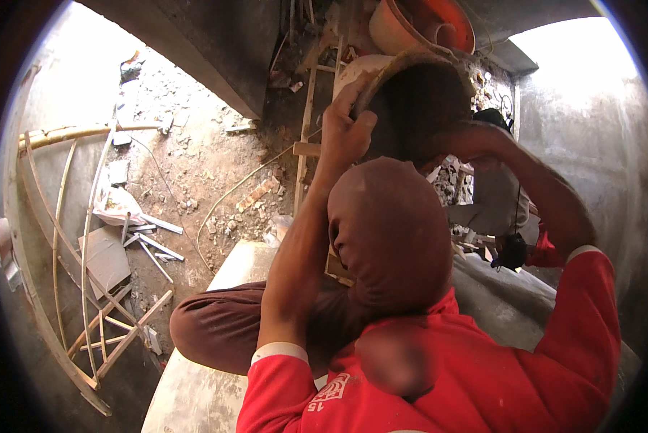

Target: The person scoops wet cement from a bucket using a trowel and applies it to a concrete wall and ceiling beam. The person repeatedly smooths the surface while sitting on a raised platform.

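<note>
In front of me a bucket (381,72) is tipped so that its dark mouth faces toward me. My left hand (349,126) is closed on the left side of its rim, thumb at the inner edge. From the right my other arm bends inward, and my right hand (450,144) is at the bucket's lower right, in the shadow of the mouth. Its fingers are hidden, so whether it holds anything does not show. My raised knee (392,231) in brown trousers is just below the bucket. The other leg lies folded on a pale concrete ledge (194,390).
Beyond the bucket sits an orange-red basin (453,18). A wooden ladder (302,180) stands left of the bucket. Far below, rubble (230,209), white strips (161,224) and a bamboo frame (86,252) lie about. Grey cloth (493,195) with black items shows lower right. A concrete beam (201,50) crosses above left.
</note>
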{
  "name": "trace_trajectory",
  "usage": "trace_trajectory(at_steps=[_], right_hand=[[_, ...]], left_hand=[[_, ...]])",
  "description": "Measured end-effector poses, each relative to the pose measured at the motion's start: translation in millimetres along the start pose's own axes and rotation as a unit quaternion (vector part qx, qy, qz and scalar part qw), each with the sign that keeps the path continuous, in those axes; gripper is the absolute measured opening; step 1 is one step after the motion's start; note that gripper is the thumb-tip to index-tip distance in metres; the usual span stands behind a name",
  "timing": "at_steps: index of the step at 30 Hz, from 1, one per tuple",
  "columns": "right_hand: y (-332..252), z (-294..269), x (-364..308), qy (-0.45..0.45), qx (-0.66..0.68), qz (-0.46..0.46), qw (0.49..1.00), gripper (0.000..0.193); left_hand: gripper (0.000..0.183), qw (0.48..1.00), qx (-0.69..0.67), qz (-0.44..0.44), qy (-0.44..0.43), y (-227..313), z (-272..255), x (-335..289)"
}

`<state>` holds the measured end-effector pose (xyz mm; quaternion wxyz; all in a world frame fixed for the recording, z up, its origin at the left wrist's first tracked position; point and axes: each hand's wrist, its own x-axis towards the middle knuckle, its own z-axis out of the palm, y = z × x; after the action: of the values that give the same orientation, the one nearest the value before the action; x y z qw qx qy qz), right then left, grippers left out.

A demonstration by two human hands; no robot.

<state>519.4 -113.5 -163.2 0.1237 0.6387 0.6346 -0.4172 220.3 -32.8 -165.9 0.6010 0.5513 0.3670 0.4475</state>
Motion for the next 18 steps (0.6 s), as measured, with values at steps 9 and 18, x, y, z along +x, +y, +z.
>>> trace_trajectory(at_steps=[9,18], right_hand=[[4,9,23,-0.055,-0.149,-0.132,0.978,0.040],[0,-22,-18,-0.015,-0.255,0.099,0.962,0.039]], left_hand=[[0.065,0.991,0.065,0.112,0.014,-34,6,-3],[0.057,0.969,-0.028,0.215,0.117,-41,45,-15]])
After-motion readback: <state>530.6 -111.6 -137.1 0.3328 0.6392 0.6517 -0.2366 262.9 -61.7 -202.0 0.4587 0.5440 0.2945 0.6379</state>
